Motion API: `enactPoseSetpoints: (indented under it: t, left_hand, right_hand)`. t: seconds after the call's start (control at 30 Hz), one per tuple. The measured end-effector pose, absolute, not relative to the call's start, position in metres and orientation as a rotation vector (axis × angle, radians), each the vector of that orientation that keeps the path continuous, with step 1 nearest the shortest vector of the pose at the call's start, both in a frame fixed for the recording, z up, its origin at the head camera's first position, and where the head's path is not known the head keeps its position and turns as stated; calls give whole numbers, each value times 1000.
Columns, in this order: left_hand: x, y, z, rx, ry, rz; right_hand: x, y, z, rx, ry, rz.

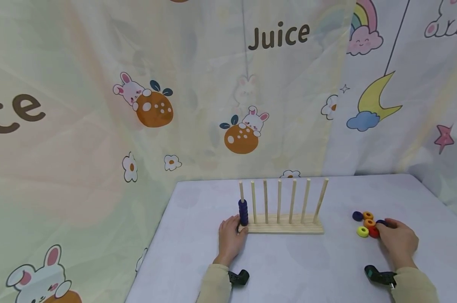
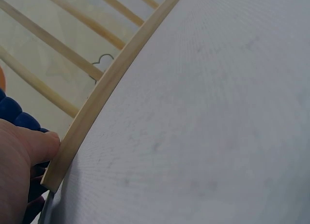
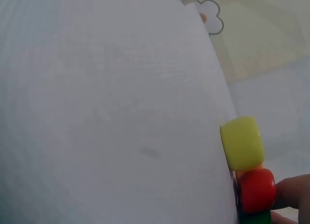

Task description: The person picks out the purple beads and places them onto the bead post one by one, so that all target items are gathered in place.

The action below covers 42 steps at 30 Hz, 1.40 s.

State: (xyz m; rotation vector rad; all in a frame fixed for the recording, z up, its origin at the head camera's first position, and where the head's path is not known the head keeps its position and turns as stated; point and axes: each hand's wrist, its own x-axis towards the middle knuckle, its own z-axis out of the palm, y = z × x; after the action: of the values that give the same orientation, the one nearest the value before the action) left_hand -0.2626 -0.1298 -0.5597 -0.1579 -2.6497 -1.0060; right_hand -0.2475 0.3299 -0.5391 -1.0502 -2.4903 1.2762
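Observation:
A wooden peg rack (image 1: 285, 228) has a flat base and a row of upright pegs. Dark blue beads (image 1: 243, 212) are stacked on its leftmost peg; the other pegs are bare. My left hand (image 1: 231, 237) grips the base's left end, its thumb on the front edge in the left wrist view. At the right, my right hand (image 1: 400, 242) pinches a dark blue bead (image 1: 381, 222) at the edge of a small bead group. Beside it lie a red bead (image 3: 257, 191), a yellow bead (image 3: 242, 143), two orange beads (image 1: 368, 215) and another dark blue bead (image 1: 357, 216). A green bead (image 3: 255, 217) shows partly in the right wrist view.
A white cloth covers the table (image 1: 300, 265). Behind it hangs a printed curtain (image 1: 198, 126) with cartoon rabbits and fruit. Each wrist carries a black camera mount (image 1: 378, 275). White table surface lies between the rack and the beads.

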Motion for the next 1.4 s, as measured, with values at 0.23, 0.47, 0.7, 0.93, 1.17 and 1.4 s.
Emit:
enactPoseSetpoints:
  t: [0.23,0.47,0.7,0.93,1.17,1.4]
  left_hand:
    - [-262,-128,-561,-158,-2649,-1002]
    - [-261,-128,-560,-155,-2646,-1007]
    - [-260,-128,-559,-155,-2648,-997]
    - [-262,-129,-561,-160,-2648,-991]
    - [-263,-130,-561,-159,-2646,-1006]
    - [-262,-131,-559,-158,-2650,-1003]
  right_hand:
    - [-246,331,-541,-1114,-2447,1291]
    - [-245,334,-541,-1143,-2332,1366]
    - [-243,333,-538,-1128,-2286,1396]
    - [-241,329,-532,-1069,-2274,1308]
    - [-238,316,-522,-1001,-2284,1216]
    - [-234,303,-517,-989,-2291,1259]
